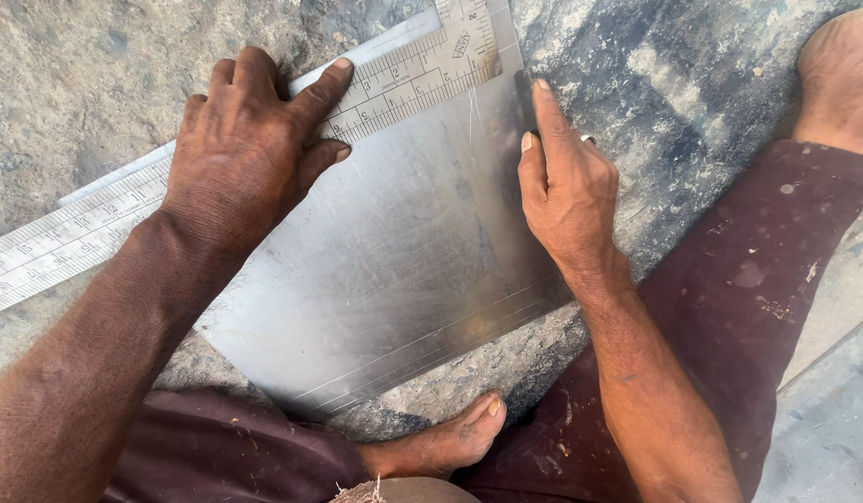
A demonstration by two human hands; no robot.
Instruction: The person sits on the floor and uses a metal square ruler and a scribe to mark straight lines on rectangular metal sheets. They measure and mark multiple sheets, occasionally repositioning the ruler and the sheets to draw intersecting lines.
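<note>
Sheet metal [403,251] on the floor [77,74] looks thin, stiff and sharp-edged; we would hold it flat. Our left hand [240,149] presses the ruler [394,79] open-palmed. Our right hand [566,186] pinches a small dark tool [523,93].

My left hand [240,149] covers part of the steel ruler [68,233], whose ends run past the frame's edges. A small dark tool [524,93] sits mostly hidden behind my right hand's [566,191] fingertips, its kind unclear.
</note>
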